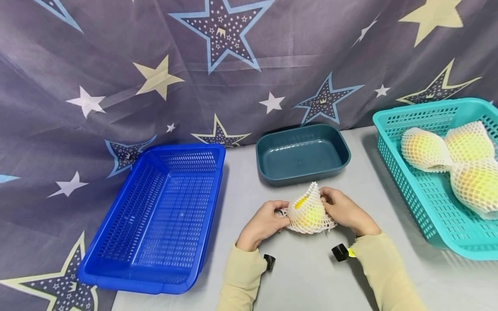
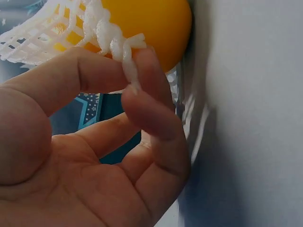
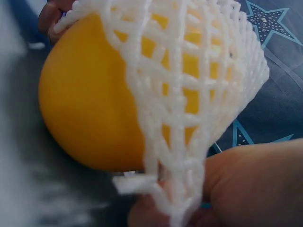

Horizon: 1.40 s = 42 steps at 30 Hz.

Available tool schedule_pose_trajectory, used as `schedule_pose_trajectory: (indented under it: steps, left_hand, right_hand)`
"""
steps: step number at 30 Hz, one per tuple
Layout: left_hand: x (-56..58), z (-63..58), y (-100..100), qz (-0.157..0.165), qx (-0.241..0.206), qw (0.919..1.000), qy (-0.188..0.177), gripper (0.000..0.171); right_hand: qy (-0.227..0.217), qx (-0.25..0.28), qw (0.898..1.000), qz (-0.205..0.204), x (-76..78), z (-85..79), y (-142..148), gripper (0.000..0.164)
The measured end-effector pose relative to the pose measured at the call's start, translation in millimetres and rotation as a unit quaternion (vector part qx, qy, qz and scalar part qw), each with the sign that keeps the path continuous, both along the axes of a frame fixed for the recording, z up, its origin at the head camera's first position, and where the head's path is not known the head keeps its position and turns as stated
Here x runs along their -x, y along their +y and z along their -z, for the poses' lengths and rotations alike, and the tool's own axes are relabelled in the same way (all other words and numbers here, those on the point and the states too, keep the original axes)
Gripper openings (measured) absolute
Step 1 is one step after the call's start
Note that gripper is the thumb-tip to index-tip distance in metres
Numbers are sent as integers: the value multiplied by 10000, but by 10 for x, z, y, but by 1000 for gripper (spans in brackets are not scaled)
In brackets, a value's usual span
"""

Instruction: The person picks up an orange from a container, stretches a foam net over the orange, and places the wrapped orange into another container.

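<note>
A round yellow fruit (image 3: 85, 99) sits on the table under a white foam net (image 1: 309, 219), which rises to a peak over it. The fruit's smooth lower side shows bare in both wrist views. My left hand (image 1: 266, 222) is at the fruit's left and pinches a strand of the net's edge between fingertips (image 2: 147, 106). On the other side my right hand (image 1: 344, 209) holds the net's opposite edge; in the right wrist view the gathered mesh hides part of its fingers.
Behind my hands stands a dark teal tray (image 1: 299, 175). To the left lies a blue basket (image 1: 149, 285). A turquoise basket (image 1: 408, 211) at the right bears 3 net-wrapped fruits (image 1: 468, 142). A star-patterned cloth (image 1: 233, 99) hangs at the back.
</note>
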<state>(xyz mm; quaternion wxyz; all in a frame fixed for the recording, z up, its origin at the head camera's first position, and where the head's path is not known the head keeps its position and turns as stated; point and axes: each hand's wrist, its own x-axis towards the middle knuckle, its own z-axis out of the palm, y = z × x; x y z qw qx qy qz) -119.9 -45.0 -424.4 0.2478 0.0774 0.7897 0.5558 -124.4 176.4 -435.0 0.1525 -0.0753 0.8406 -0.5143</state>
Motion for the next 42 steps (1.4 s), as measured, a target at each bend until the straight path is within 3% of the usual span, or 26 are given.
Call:
schedule_pose_trajectory:
  steps: [4,11,16,19,23,28,33,38,42]
  left_hand:
    - [9,27,-9,-29,-145,9997,-216,42]
    - [10,54,-33,-289,-1022,9909,-826,40]
    - [21,46,-48,-176,-962,9922,-773,43]
    - [24,36,-43,-43,-658,9965,-514,43]
    - [-11,-88,-20,55,-290,9992,-264,41]
    - [5,-46,-60,196,395,9986,286,44]
    - [-26,-174,-125,652,748,9900,1005,50]
    - [-64,-287,-108,1409,869,9763,1396,66]
    - [-81,-279,-82,1543,1061,9683,1656,72]
  right_hand:
    - [12,-102,9999,26,7,26,5,19]
    - [-124,-94,9999,45,2,-12,-1,19]
    - [-61,-364,9993,77,13,-29,-24,22]
    - [124,-726,9973,-9,20,-37,-32,24]
    - [420,-1190,9919,-117,20,-51,-37,20]
    - [517,-993,9931,-342,-32,-181,57,19]
    - [838,-547,9914,-839,-95,-366,207,21]
    - [533,-185,9850,-1628,-139,-456,281,41]
    - [354,-42,9840,-1744,-152,-443,252,61]
